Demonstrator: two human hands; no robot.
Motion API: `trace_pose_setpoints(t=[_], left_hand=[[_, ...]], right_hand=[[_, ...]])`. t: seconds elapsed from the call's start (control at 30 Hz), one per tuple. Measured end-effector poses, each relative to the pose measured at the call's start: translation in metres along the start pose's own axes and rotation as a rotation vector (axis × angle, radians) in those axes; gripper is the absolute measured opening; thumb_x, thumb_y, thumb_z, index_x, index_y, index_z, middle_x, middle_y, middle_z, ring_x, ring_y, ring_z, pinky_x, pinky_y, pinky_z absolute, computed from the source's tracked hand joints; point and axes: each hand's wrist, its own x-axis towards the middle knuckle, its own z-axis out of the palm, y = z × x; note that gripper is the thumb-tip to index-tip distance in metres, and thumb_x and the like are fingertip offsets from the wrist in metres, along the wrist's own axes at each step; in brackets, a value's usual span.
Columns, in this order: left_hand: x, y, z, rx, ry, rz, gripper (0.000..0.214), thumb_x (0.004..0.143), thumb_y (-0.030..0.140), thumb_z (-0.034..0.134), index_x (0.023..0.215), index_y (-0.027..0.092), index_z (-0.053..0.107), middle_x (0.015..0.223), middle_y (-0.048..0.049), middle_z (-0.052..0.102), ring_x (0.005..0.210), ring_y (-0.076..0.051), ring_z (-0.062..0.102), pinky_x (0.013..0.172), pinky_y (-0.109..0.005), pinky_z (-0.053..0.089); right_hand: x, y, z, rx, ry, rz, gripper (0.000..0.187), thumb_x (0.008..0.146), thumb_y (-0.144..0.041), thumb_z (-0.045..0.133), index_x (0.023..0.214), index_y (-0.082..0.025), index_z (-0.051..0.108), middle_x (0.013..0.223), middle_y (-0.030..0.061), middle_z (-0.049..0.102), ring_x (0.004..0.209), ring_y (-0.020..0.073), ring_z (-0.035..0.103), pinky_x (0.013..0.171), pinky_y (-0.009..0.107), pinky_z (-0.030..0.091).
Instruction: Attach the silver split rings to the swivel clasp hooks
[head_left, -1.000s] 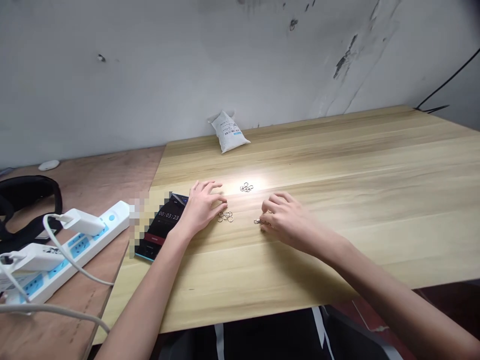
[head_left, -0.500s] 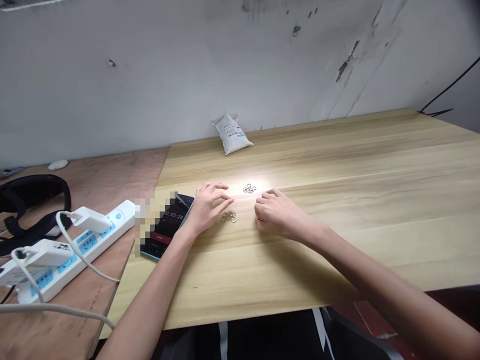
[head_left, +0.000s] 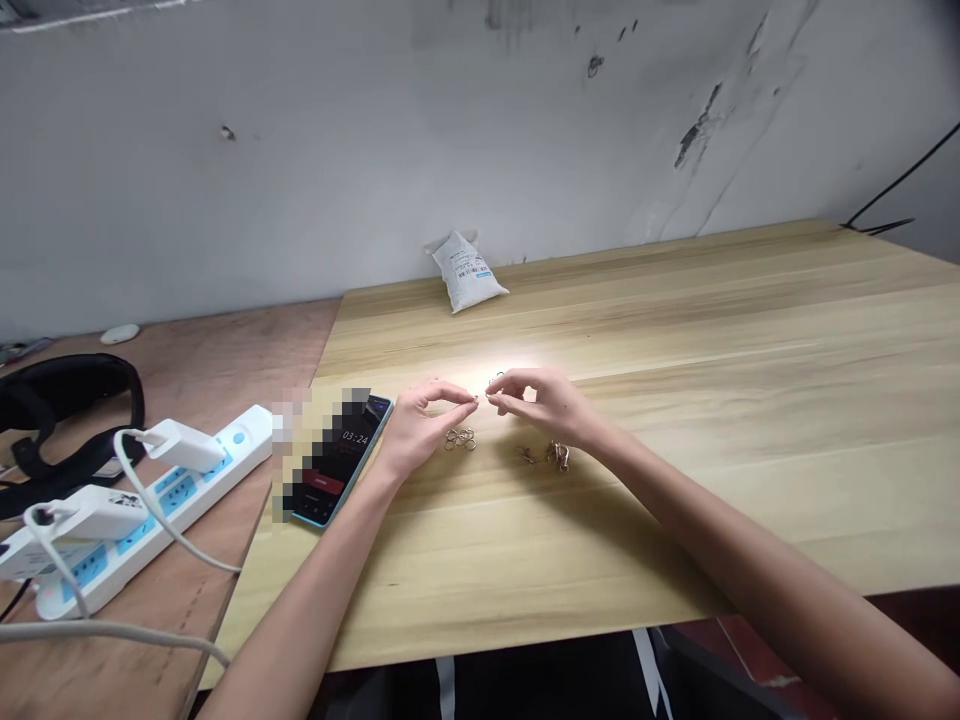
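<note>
My left hand point(head_left: 431, 420) is closed in a pinch, thumb against forefinger, on a small metal piece point(head_left: 475, 399); its exact kind is too small to tell. Facing it a short gap away, my right hand point(head_left: 536, 400) also pinches, and what sits in its fingertips I cannot make out. Below my left fingertips lies a small cluster of metal rings point(head_left: 460, 440). Another ring pile point(head_left: 497, 379) shows only in part behind my right fingers. Under my right wrist are a heap of shiny metal pieces point(head_left: 559, 457) and a few thin ones point(head_left: 525, 455).
A phone point(head_left: 341, 465) with a running timer lies left of my left hand. A white plastic packet point(head_left: 469, 272) rests near the wall. On the brown board at left are a power strip point(head_left: 251, 432) with chargers and cables, and a black strap point(head_left: 75, 375).
My right hand has lifted off the metal pieces and moved up and left to my left fingertips, uncovering the heap. My left hand keeps its pinch, slightly further right.
</note>
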Motion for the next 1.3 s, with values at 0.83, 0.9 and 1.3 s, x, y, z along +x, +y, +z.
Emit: trace_pose_setpoints(t=[0.83, 0.9, 1.3], left_hand=[[-0.002, 0.010, 0.002, 0.100, -0.111, -0.006, 0.010, 0.085, 0.032, 0.068, 0.083, 0.024, 0.074, 0.102, -0.0045, 0.069, 0.101, -0.022, 0.065, 0.096, -0.042, 0.049], [-0.002, 0.007, 0.003, 0.046, -0.073, -0.025, 0.012, 0.085, 0.033, 0.069, 0.081, 0.024, 0.073, 0.101, -0.0048, 0.069, 0.099, -0.022, 0.065, 0.094, -0.041, 0.050], [-0.003, 0.010, 0.008, 0.082, -0.076, -0.004, 0.012, 0.086, 0.033, 0.068, 0.079, 0.024, 0.073, 0.099, -0.0043, 0.070, 0.100, -0.022, 0.065, 0.096, -0.042, 0.048]], right_hand=[[-0.006, 0.004, 0.014, 0.087, 0.053, -0.073, 0.019, 0.091, -0.032, 0.061, 0.093, -0.018, 0.073, 0.082, 0.0043, 0.073, 0.066, 0.0127, 0.059, 0.063, 0.027, 0.047], [-0.006, 0.002, 0.013, 0.117, 0.040, -0.039, 0.019, 0.091, -0.031, 0.060, 0.096, -0.019, 0.074, 0.079, 0.0034, 0.072, 0.066, 0.0130, 0.060, 0.064, 0.027, 0.047], [-0.008, 0.003, 0.009, 0.114, 0.029, -0.070, 0.021, 0.094, -0.034, 0.057, 0.091, -0.018, 0.071, 0.073, 0.0022, 0.067, 0.067, 0.0138, 0.058, 0.064, 0.026, 0.045]])
